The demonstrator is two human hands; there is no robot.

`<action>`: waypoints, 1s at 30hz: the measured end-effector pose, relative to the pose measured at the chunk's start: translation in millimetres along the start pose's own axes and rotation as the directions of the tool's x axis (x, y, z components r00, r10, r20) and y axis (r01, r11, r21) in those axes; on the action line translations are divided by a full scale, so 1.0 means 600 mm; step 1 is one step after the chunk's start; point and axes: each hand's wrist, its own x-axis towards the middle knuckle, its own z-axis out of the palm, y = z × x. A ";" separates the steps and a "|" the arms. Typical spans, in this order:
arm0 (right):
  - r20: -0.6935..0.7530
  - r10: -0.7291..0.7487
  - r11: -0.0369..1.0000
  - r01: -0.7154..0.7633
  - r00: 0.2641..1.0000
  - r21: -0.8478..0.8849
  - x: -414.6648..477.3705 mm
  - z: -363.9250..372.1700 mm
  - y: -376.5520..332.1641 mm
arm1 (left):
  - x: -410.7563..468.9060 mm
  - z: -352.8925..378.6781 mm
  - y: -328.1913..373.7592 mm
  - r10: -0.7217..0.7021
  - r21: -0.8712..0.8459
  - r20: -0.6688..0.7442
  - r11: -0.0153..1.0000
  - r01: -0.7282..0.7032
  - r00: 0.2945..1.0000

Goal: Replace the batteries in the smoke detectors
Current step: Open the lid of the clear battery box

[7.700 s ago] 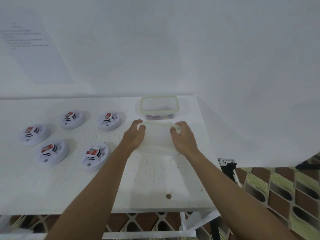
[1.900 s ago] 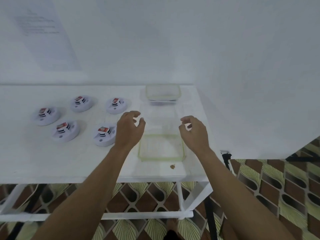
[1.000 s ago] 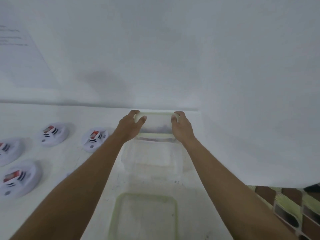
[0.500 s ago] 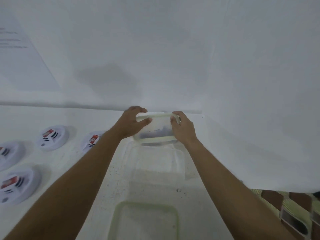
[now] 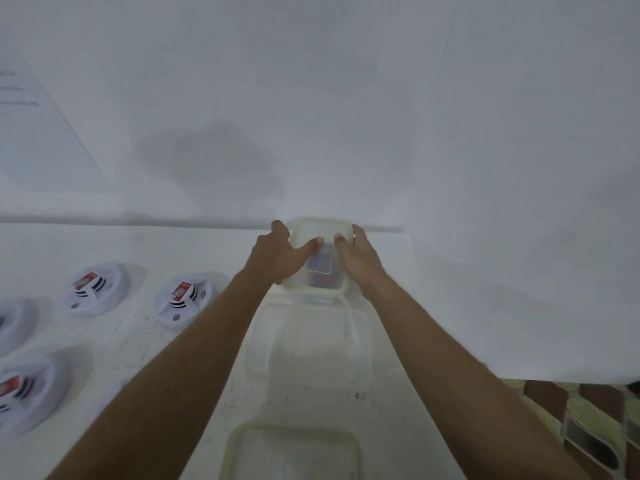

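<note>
A clear plastic box with a pale green rimmed lid point(image 5: 320, 261) is at the far end of the white table point(image 5: 145, 244), tilted up toward me, dark batteries showing dimly through it. My left hand point(image 5: 277, 258) grips its left side, thumb across the lid. My right hand point(image 5: 356, 258) grips its right side. Several white smoke detectors lie to the left, the nearest to the box point(image 5: 183, 297) showing a red label and black slots.
An open clear box point(image 5: 308, 344) stands just in front of the held one. A loose green-rimmed lid point(image 5: 291, 452) lies at the near table edge. White walls close the back and right. Patterned floor point(image 5: 595, 420) shows at lower right.
Both hands reached to the far box and took hold of it; since half a second ago it has tilted further up toward me, with my thumbs now over the lid.
</note>
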 end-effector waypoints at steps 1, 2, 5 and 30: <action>0.030 -0.013 0.999 0.014 0.999 -0.030 -0.001 0.002 -0.002 | 0.003 0.001 0.000 0.000 -0.048 0.035 0.999 0.002 0.999; 0.053 -0.019 0.998 0.021 0.998 -0.054 -0.002 0.002 -0.004 | 0.006 0.003 0.000 0.002 -0.086 0.054 0.996 0.003 0.999; 0.072 -0.044 0.992 0.052 0.996 -0.118 0.002 -0.001 -0.007 | 0.019 0.007 -0.005 0.019 -0.151 0.054 0.989 -0.011 0.998; 0.115 -0.003 0.997 0.012 0.993 -0.083 0.022 -0.031 -0.016 | 0.053 0.003 -0.007 0.259 -0.078 0.042 0.964 -0.256 0.965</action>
